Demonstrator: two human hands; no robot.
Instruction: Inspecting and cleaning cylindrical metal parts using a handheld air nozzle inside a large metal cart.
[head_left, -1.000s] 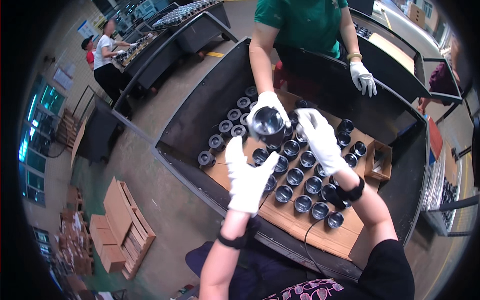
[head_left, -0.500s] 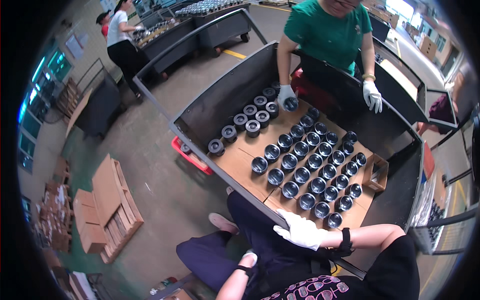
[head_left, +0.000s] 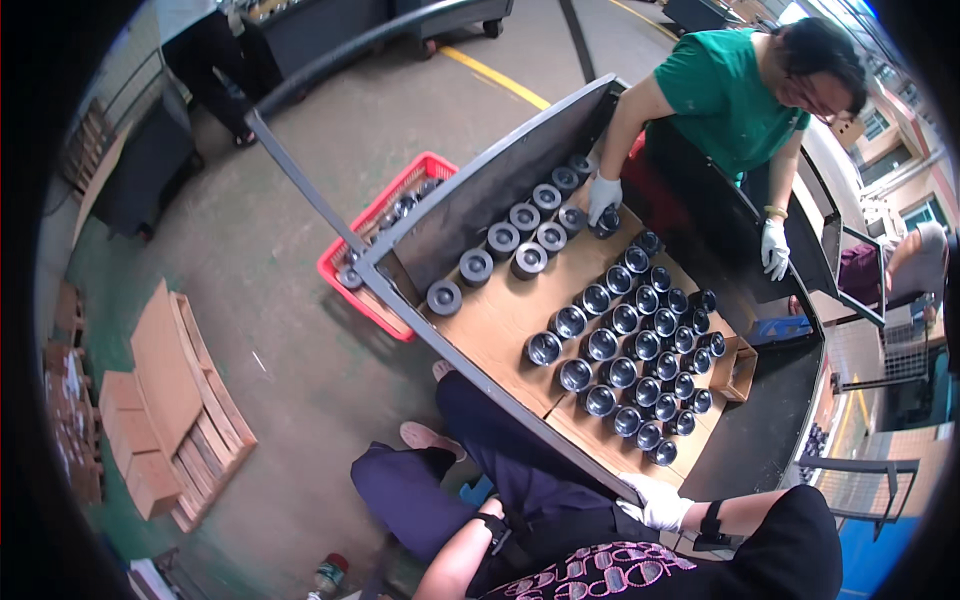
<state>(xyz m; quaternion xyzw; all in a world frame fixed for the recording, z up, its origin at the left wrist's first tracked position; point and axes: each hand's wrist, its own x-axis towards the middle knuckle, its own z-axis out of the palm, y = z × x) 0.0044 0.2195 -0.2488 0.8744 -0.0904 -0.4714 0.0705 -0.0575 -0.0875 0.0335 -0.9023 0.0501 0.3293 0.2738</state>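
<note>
My gloved right hand (head_left: 655,502) rests on the near rim of a dark metal cart (head_left: 520,425), its fingers curled over the edge. My left hand (head_left: 491,508) hangs low by my lap, outside the cart; its fingers are hidden. On the cart's cardboard lining stand many piston-like metal cylinders. A slanting group of shiny cup-like ones (head_left: 602,344) fills the middle, and dull grey ones with round recesses (head_left: 502,238) line the left side. Across the cart, a co-worker's gloved hand (head_left: 604,198) holds a dark cylinder (head_left: 606,222) beside the grey ones.
A small cardboard box (head_left: 735,370) stands in the cart's right part. Left of the cart, a red basket (head_left: 330,262) holds more metal parts. A wooden pallet with cardboard (head_left: 200,420) lies on the floor at left. The co-worker in green (head_left: 715,105) leans over the far side.
My view has shifted, bringing the red basket more into sight. The co-worker's hand has lowered its cylinder toward the grey row. My right hand stays on the rim.
</note>
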